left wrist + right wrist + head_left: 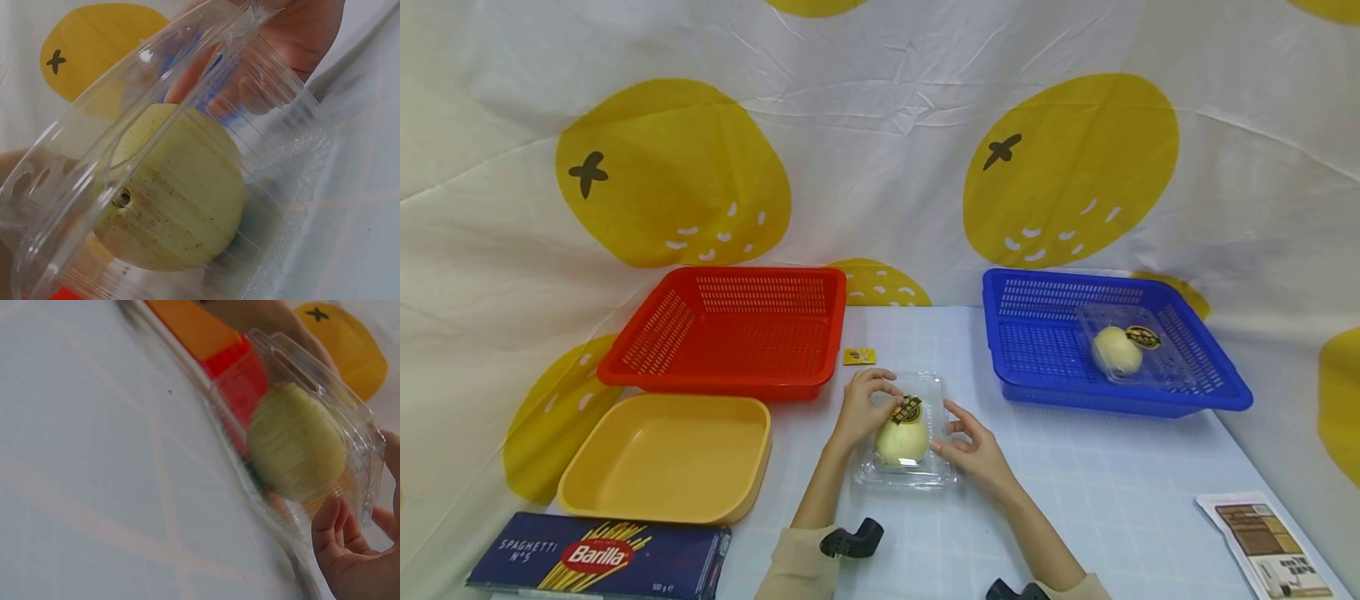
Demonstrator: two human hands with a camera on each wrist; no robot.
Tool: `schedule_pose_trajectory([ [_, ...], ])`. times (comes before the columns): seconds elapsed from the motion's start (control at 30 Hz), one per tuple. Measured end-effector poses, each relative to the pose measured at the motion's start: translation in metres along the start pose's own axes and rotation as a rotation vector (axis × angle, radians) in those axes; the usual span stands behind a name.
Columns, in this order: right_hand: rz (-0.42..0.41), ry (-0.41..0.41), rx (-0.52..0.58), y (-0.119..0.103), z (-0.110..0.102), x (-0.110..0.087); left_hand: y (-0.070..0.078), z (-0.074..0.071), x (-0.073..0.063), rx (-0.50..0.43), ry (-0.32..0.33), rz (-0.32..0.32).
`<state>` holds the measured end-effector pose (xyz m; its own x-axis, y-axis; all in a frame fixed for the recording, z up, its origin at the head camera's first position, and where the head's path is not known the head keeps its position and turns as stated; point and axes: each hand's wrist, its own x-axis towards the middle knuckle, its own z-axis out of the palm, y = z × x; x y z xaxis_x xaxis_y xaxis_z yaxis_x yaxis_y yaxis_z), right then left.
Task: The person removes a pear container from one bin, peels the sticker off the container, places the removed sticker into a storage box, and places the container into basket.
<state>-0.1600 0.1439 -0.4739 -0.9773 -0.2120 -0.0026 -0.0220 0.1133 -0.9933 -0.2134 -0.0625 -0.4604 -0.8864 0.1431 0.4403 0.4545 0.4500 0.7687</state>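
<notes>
The step in hand looks to be seating the small black-and-gold paper sticker (907, 410) on the clear plastic clamshell box (906, 482), inside which sits a round, pale yellow-green fruit (902, 442). On the box's left, the person's left hand (859, 412) arches over its lid, thumb and fingertips drawn close at the sticker's edge; whether they pinch it, I cannot tell. At the box's right side, the right hand (977, 460) is loosely spread, thumb and forefinger well parted, seemingly steadying the box without gripping it. The next move probably calls for light, even pressure across the sticker (a firm shove could dent the thin lid), while the right hand braces the side. A similar stickered clear box (1167, 372) lies beyond the first and to its right, inside the blue perforated plastic basket (1090, 401).
</notes>
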Motion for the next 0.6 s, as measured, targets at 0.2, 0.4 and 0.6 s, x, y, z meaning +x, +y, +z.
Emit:
schedule_pose_trajectory([
  [0.2,-0.001,0.002,0.004,0.0003,0.0003,0.0005,0.0023,0.0016,0.0002,0.031,-0.011,-0.025],
  [0.4,0.002,0.001,0.001,0.0008,0.0007,0.0001,0.0014,0.0021,-0.0015,0.029,-0.019,-0.02],
  [0.6,-0.01,-0.002,0.01,0.001,0.0008,-0.0007,0.001,0.0012,-0.002,0.005,-0.019,0.001],
])
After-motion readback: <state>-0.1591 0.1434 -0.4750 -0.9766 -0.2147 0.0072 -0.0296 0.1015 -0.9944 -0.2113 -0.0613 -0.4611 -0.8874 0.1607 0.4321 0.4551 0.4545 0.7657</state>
